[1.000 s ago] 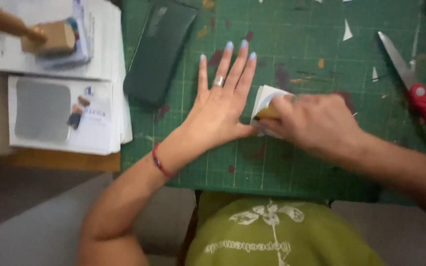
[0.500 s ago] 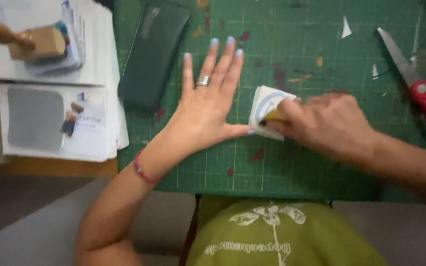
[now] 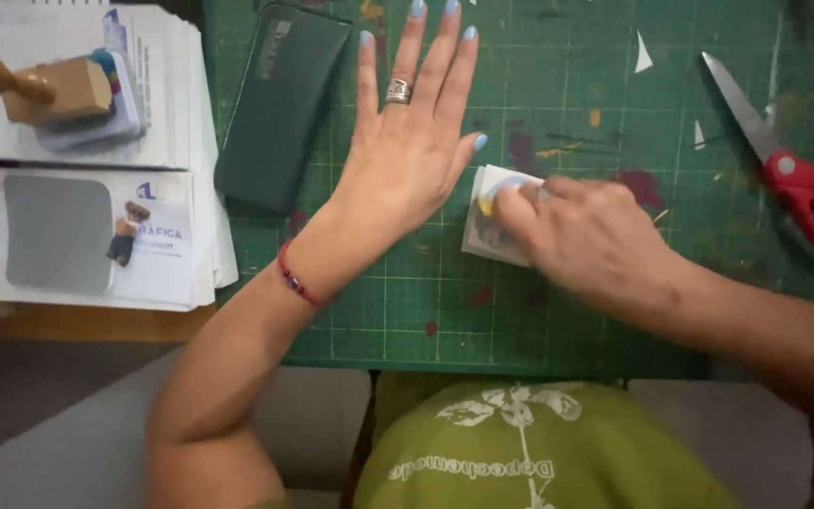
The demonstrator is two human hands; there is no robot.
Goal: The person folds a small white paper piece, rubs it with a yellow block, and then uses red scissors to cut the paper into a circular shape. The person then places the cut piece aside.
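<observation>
My left hand (image 3: pixel 412 141) lies flat and spread on the green cutting mat (image 3: pixel 567 311), fingers pointing away, a ring on one finger and a red bracelet at the wrist. Its thumb tip touches the edge of a small white printed paper piece (image 3: pixel 487 219). My right hand (image 3: pixel 581 236) is curled over that paper piece, fingers pressing on it and hiding most of it.
A dark green case (image 3: pixel 280 104) lies on the mat left of my left hand. Red-handled scissors (image 3: pixel 789 170) rest at the right. Stacks of printed sheets (image 3: pixel 96 236) and a wooden-handled stamp (image 3: pixel 40 90) sit at the left. Small paper scraps dot the mat.
The view has closed in and shifted. My left hand stays flat. My right hand has moved slightly over the paper piece, still pressing on it.
</observation>
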